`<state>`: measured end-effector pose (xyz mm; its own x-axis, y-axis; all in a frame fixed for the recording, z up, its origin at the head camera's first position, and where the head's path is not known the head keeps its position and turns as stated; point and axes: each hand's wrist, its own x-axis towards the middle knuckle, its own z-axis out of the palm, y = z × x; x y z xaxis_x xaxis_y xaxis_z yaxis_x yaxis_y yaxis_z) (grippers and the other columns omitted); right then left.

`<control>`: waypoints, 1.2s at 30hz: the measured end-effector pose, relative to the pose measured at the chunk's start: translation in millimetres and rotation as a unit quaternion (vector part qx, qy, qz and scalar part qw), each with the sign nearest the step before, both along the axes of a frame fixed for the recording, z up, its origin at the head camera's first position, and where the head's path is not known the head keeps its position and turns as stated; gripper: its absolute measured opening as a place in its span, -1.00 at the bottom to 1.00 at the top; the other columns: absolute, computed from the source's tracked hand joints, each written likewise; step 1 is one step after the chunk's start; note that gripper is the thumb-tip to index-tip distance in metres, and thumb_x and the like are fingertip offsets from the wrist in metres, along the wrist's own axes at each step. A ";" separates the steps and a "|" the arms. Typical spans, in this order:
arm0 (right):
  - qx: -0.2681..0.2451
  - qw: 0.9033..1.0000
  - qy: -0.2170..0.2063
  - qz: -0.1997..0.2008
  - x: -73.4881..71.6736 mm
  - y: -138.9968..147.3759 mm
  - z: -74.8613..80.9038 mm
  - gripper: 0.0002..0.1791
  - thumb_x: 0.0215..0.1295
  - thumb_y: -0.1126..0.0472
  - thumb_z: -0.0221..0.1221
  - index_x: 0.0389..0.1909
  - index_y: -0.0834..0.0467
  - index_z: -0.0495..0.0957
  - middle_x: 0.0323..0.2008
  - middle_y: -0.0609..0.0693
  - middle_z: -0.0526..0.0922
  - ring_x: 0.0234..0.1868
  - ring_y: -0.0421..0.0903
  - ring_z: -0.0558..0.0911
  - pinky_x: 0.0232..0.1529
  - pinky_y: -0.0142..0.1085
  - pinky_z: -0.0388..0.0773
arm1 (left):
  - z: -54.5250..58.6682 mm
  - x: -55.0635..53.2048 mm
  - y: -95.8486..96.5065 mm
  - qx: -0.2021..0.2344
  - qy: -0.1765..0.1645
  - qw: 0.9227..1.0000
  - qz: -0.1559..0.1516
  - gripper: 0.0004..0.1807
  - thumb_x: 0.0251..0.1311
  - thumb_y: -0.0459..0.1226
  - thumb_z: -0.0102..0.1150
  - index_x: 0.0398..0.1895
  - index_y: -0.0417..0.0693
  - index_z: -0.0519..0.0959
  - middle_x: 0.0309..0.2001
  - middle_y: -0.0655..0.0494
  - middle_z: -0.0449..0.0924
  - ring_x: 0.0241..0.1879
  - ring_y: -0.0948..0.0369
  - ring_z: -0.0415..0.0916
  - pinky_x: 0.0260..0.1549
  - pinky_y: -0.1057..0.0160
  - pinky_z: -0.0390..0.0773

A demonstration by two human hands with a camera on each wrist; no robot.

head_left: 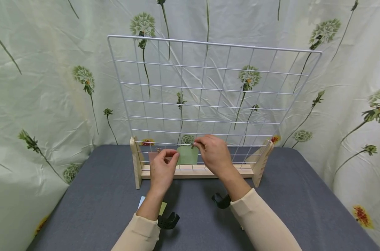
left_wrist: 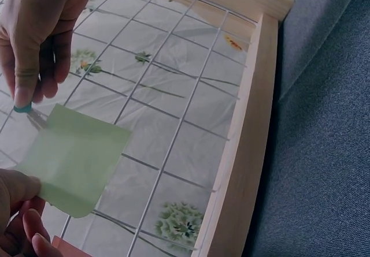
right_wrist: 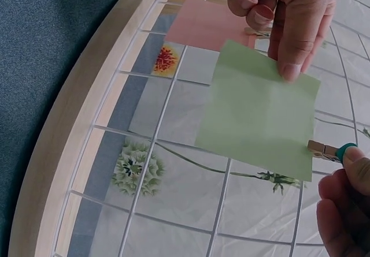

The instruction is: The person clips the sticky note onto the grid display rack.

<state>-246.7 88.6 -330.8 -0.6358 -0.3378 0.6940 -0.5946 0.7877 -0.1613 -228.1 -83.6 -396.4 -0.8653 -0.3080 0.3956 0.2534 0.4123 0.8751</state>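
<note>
You hold the light green square paper note [head_left: 188, 157] before the white wire grid [head_left: 215, 44]. From the head view, your left fingers [right_wrist: 298, 55] pinch its ten o'clock edge with no gap; your right fingers [right_wrist: 359, 169] pinch the small teal-ended wooden clothespin [right_wrist: 324, 150] at one o'clock. The paper seems light and easily creased, so hold it gently, only by edges.
</note>
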 end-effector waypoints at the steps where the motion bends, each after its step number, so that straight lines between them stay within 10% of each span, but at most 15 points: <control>1: 0.006 1.000 0.000 -0.004 0.2 -1.1 0.4 -0.89 0.31 0.17 0.35 -0.24 0.12 0.77 -0.28 0.00 0.80 -0.23 -0.07 0.77 -0.21 -0.18 0.67 | -0.3 -0.2 0.0 -0.001 0.001 1.000 0.001 -0.87 0.28 -0.25 0.36 -0.18 -0.10 0.73 -0.28 -0.03 0.75 -0.47 0.23 0.50 -0.48 0.32 0.43; 36: 0.071 0.995 -0.035 -0.052 -1.4 -21.5 5.3 -0.84 0.38 0.12 0.30 -0.14 0.08 0.78 -0.25 -0.02 0.80 -0.32 -0.06 0.78 -0.38 -0.18 0.68 | -1.1 -6.3 0.2 -0.028 0.023 0.999 0.020 -0.85 0.28 -0.22 0.38 -0.17 -0.09 0.74 -0.26 -0.01 0.78 -0.46 0.15 0.58 -0.48 0.30 0.45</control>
<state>-248.1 67.1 -325.5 -0.7182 -0.3589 0.5961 -0.4992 0.8625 -0.0822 -234.4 -83.4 -397.5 -0.8336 -0.3182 0.4514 0.2748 0.4700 0.8388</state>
